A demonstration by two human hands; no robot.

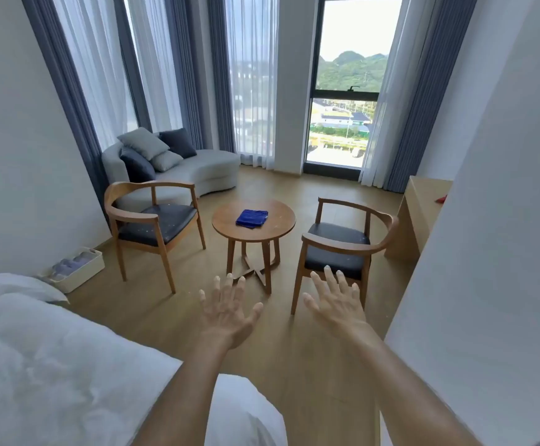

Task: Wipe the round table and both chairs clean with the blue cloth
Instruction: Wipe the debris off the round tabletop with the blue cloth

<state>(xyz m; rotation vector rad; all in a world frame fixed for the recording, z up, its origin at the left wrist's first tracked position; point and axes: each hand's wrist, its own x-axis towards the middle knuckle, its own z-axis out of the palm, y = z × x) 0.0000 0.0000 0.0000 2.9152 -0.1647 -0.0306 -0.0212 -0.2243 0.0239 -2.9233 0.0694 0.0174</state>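
A small round wooden table (pixel 275 228) stands mid-room with a folded blue cloth (pixel 252 217) lying on its top. A wooden armchair with a dark speckled seat (pixel 157 222) stands to the table's left, and a matching chair (pixel 338 249) to its right. My left hand (pixel 228 312) and my right hand (pixel 334 300) are stretched out in front of me, fingers spread, empty, well short of the table. The right hand overlaps the right chair's front in the view.
A white bed (pixel 53 355) fills the lower left. A white tray of slippers (pixel 75 268) sits on the floor by the left wall. A grey sofa with cushions (pixel 198 170) stands behind the left chair. A wooden desk (pixel 420 214) is at right beside a white wall.
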